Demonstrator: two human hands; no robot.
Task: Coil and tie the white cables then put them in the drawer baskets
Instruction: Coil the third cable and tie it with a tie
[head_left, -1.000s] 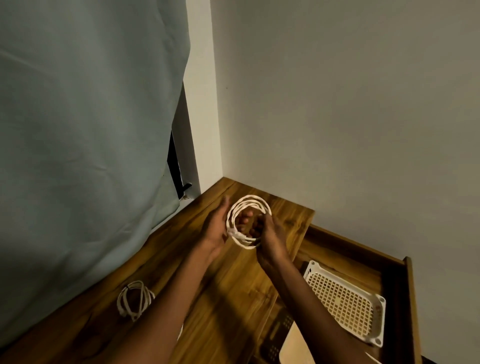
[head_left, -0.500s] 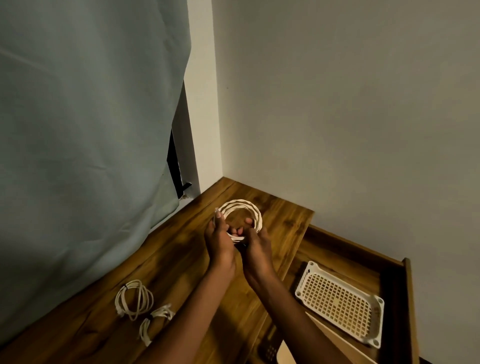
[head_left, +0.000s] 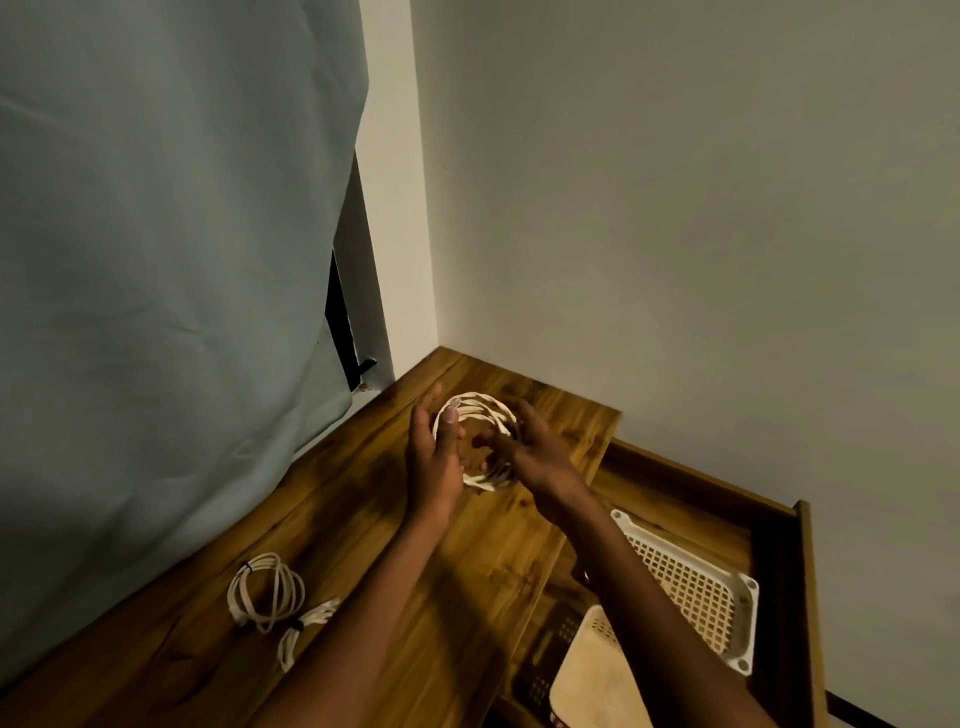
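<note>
A white cable coil (head_left: 480, 410) is held above the far end of the wooden tabletop (head_left: 363, 519). My left hand (head_left: 434, 457) grips its left side, thumb over the strands. My right hand (head_left: 530, 449) holds its right side with fingers threaded through the loop. Two tied white coils lie near the table's front left: a round one (head_left: 265, 592) and a narrow one (head_left: 306, 631). In the open drawer (head_left: 779, 545) on the right sits a white perforated basket (head_left: 696, 587), partly hidden by my right forearm.
A grey-green curtain (head_left: 171, 260) hangs along the table's left side. A plain wall (head_left: 675, 208) rises behind the table and drawer. A dark basket (head_left: 545, 654) and a pale beige object (head_left: 597, 670) lie at the drawer's front.
The hands have spread apart on the coil, widening the loop. My right fingers now reach through it. The view has shifted slightly.
</note>
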